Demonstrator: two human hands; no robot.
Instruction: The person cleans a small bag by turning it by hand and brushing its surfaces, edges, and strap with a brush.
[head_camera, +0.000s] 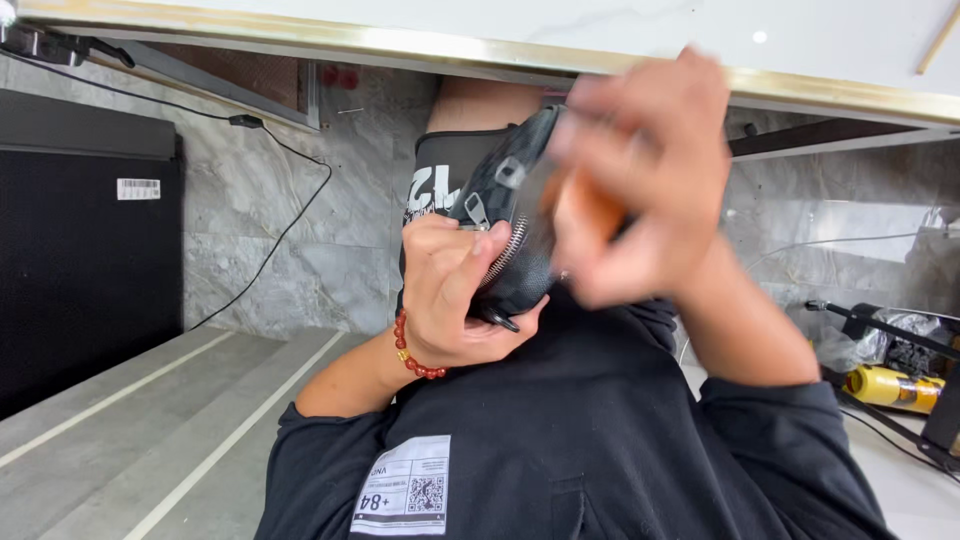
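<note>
Pouch (520, 215), one, black, with a silver zipper, held up mid-scene below the white table edge (500, 45). Left hand (450, 295) closed around its near side, thumb on the zipper; one red bead bracelet (408, 350) on that wrist. Right hand (640, 180) blurred, fingers curled over the pouch's right side around something orange (590, 205). One yellow tool (890, 388) far right. One black cable (280, 200) on the left wall.

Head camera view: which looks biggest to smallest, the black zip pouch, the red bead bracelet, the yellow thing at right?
1. black zip pouch, though nearest the camera
2. yellow thing
3. red bead bracelet
The last two look close; unsure.
</note>
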